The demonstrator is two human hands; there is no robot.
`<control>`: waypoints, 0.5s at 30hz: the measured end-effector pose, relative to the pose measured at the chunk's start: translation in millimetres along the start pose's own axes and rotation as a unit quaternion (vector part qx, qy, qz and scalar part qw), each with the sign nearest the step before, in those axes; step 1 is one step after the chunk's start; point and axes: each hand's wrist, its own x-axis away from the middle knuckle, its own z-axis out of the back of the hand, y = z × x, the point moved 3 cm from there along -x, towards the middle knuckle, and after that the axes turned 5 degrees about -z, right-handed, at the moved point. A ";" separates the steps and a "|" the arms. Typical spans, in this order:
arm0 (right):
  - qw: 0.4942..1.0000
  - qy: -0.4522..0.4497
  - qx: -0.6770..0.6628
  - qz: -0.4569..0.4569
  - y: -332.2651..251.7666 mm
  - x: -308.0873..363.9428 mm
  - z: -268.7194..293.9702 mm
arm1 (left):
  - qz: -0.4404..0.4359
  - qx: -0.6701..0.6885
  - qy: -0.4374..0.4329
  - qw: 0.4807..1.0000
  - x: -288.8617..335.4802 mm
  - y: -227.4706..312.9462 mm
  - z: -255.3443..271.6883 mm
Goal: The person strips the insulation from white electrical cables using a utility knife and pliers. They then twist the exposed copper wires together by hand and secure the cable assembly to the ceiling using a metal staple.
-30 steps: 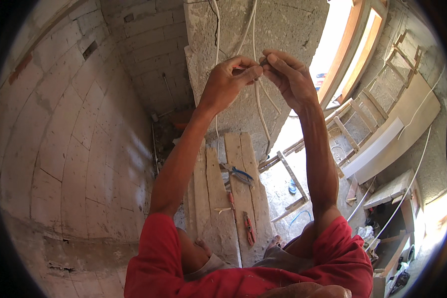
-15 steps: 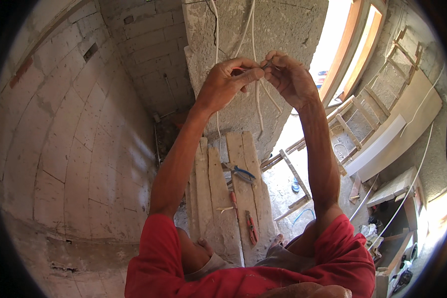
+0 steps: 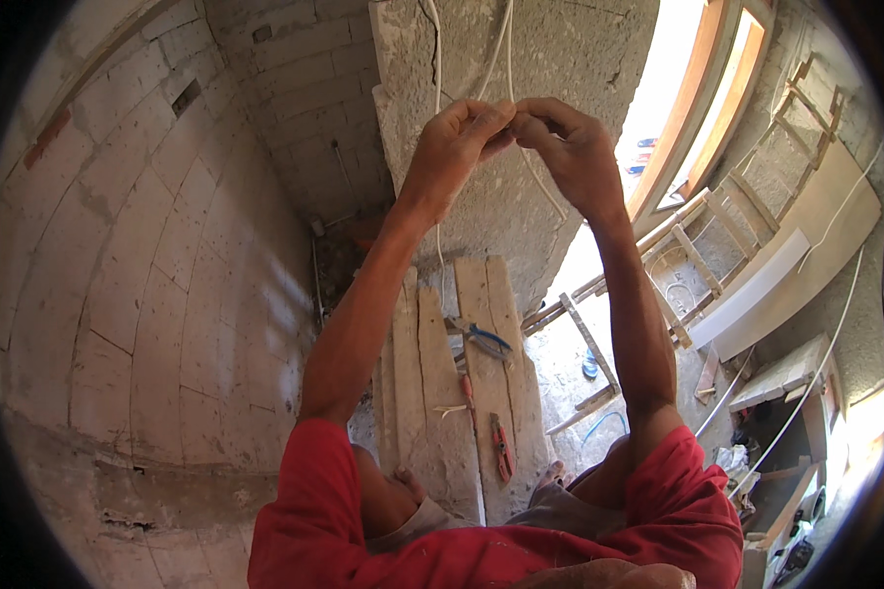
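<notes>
Both my hands are raised in front of the concrete pillar, fingertips meeting. My left hand [image 3: 454,152] is closed in a pinch at a white cable [image 3: 509,54] that hangs from above. My right hand [image 3: 575,157] is closed too, thumb and fingers pressed together against the left fingertips; what lies between them is hidden. Another white cable [image 3: 438,69] hangs left of my hands, and a loose cable end [image 3: 548,189] shows below them. On the planks [image 3: 432,373] lie blue-handled pliers [image 3: 488,341], a thin red-handled tool [image 3: 469,398] and a red hand tool [image 3: 502,447].
A block wall [image 3: 147,294] fills the left side. The pillar [image 3: 570,59] stands ahead, with a bright opening to its right. Wooden frames [image 3: 697,260], a curved board [image 3: 815,255] and a long white cable [image 3: 805,383] are on the right. A blue sandal [image 3: 589,366] lies on the floor.
The right fingers have curled inward and the two hands are pressed closer together. A red strand at my left fingers and a straight cable end below the hands no longer show.
</notes>
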 end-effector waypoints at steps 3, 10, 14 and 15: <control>0.999 0.027 0.036 0.024 0.1 3.7 -10.1 | -0.003 -0.063 0.008 0.998 -0.4 0.9 0.6; 0.996 0.062 0.049 0.035 -3.4 10.8 -23.8 | -0.078 -0.115 -0.025 0.990 -1.5 -2.3 11.4; 0.997 0.045 -0.062 -0.019 8.6 8.5 -30.1 | -0.105 -0.241 -0.018 0.965 1.1 0.2 11.6; 0.994 0.039 -0.095 -0.030 9.5 8.5 -31.0 | -0.108 -0.278 -0.011 0.954 1.8 2.7 10.9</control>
